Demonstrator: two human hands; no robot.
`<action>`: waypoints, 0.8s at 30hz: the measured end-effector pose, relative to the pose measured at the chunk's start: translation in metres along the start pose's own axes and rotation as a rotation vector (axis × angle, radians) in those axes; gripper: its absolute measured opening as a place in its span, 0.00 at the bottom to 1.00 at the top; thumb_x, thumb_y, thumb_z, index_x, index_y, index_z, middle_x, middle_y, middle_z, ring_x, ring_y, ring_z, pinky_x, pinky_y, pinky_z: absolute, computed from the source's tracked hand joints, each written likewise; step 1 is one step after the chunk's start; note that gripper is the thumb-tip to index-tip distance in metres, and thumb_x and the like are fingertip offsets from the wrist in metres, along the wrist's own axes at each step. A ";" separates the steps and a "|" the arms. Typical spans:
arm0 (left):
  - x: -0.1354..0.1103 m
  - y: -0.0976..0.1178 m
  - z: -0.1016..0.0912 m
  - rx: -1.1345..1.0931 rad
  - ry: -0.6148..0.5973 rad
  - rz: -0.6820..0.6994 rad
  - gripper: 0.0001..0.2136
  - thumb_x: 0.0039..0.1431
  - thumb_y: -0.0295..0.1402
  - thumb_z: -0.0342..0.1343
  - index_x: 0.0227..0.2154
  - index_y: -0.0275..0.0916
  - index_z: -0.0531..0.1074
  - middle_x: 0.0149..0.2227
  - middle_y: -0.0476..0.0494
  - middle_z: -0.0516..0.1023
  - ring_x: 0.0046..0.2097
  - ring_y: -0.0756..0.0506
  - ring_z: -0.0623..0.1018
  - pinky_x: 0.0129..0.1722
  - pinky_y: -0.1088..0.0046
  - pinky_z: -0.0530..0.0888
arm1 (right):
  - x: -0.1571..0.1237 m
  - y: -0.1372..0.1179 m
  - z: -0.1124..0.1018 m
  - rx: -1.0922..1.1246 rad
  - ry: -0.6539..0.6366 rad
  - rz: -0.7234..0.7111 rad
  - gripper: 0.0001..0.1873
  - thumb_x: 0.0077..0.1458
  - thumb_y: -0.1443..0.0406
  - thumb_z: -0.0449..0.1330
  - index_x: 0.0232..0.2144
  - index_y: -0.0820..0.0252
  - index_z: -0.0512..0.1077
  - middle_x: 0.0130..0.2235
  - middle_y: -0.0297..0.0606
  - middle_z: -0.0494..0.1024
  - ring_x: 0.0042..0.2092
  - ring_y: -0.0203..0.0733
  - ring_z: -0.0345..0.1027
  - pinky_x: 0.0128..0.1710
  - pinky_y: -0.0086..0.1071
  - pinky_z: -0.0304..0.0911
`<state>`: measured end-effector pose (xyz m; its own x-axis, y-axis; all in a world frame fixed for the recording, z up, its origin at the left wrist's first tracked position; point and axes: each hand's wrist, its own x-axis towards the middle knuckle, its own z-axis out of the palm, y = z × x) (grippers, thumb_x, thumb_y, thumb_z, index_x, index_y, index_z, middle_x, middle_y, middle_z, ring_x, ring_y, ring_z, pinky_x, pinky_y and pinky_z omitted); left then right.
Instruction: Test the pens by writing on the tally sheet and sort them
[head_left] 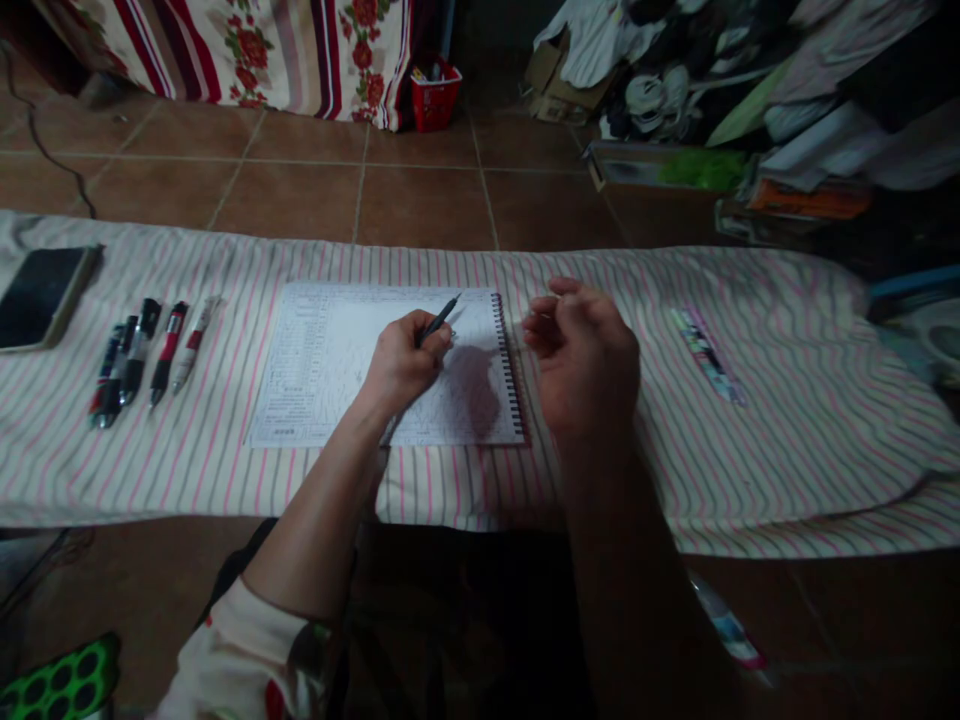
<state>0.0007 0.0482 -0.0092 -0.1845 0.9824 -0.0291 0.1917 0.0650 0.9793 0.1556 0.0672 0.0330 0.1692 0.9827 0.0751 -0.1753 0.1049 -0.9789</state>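
Note:
A spiral-bound notebook [352, 340] lies on the striped cloth, its coil on the right side and its page covered with fine print or marks. My left hand [405, 360] rests over the page, closed round a dark pen [439, 320] that points up and to the right. Just right of the coil, my right hand [589, 360] is raised above the cloth and casts a shadow on the page. Its fingers are curled, with the thumb near the index finger. Blur hides whatever may be between those fingertips.
Several pens [165, 355] lie in a group left of the notebook, beyond them a phone [46, 297]. Patterned pens [707, 355] lie at the right. On the tiled floor stand a red basket [436, 98] and a heap of clothes and boxes [660, 100]. A bottle [727, 625] lies below.

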 end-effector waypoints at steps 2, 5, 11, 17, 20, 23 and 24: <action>0.000 0.002 0.002 -0.079 -0.017 -0.008 0.06 0.54 0.33 0.55 0.26 0.37 0.68 0.21 0.50 0.70 0.20 0.54 0.67 0.21 0.76 0.62 | -0.001 0.008 0.001 -0.113 -0.042 -0.020 0.07 0.50 0.62 0.59 0.33 0.56 0.72 0.29 0.30 0.75 0.28 0.30 0.68 0.26 0.24 0.64; -0.001 0.007 0.005 -0.184 -0.027 -0.024 0.04 0.52 0.31 0.56 0.28 0.37 0.67 0.23 0.50 0.72 0.20 0.54 0.68 0.21 0.76 0.64 | -0.002 0.028 0.004 -0.262 -0.160 -0.025 0.07 0.48 0.63 0.61 0.32 0.57 0.73 0.27 0.30 0.75 0.28 0.33 0.70 0.26 0.26 0.65; -0.004 0.015 0.004 -0.207 -0.052 -0.035 0.04 0.52 0.29 0.56 0.28 0.36 0.68 0.17 0.54 0.68 0.21 0.54 0.67 0.22 0.78 0.63 | -0.003 0.048 0.008 -0.332 -0.346 0.000 0.10 0.50 0.62 0.60 0.37 0.55 0.75 0.30 0.32 0.78 0.31 0.37 0.73 0.31 0.32 0.68; -0.005 0.014 -0.007 -0.256 -0.079 -0.069 0.03 0.53 0.27 0.56 0.27 0.35 0.68 0.18 0.53 0.69 0.21 0.55 0.68 0.22 0.79 0.62 | -0.008 0.044 0.017 -0.268 -0.386 0.013 0.08 0.50 0.62 0.60 0.33 0.56 0.76 0.27 0.32 0.78 0.28 0.35 0.72 0.30 0.30 0.68; -0.003 0.016 -0.007 -0.309 -0.097 -0.087 0.03 0.54 0.27 0.55 0.26 0.36 0.67 0.17 0.53 0.68 0.19 0.56 0.66 0.21 0.79 0.61 | -0.010 0.041 0.019 -0.231 -0.363 0.020 0.06 0.49 0.61 0.61 0.30 0.56 0.76 0.26 0.31 0.78 0.28 0.34 0.71 0.29 0.29 0.68; -0.001 0.019 -0.005 -0.320 -0.118 -0.121 0.06 0.56 0.30 0.55 0.26 0.36 0.67 0.17 0.53 0.68 0.17 0.57 0.62 0.17 0.80 0.55 | -0.010 0.039 0.018 -0.214 -0.334 0.022 0.07 0.49 0.60 0.61 0.29 0.57 0.75 0.27 0.32 0.79 0.28 0.35 0.72 0.29 0.29 0.69; -0.001 0.019 -0.005 -0.334 -0.121 -0.134 0.07 0.57 0.30 0.55 0.26 0.36 0.66 0.17 0.53 0.69 0.16 0.57 0.62 0.17 0.80 0.53 | -0.010 0.038 0.017 -0.206 -0.325 0.021 0.07 0.49 0.60 0.61 0.29 0.57 0.75 0.27 0.32 0.79 0.28 0.35 0.72 0.30 0.30 0.69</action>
<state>0.0001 0.0481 0.0105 -0.0678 0.9838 -0.1657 -0.1554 0.1536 0.9758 0.1308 0.0642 -0.0018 -0.1546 0.9848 0.0789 0.0288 0.0843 -0.9960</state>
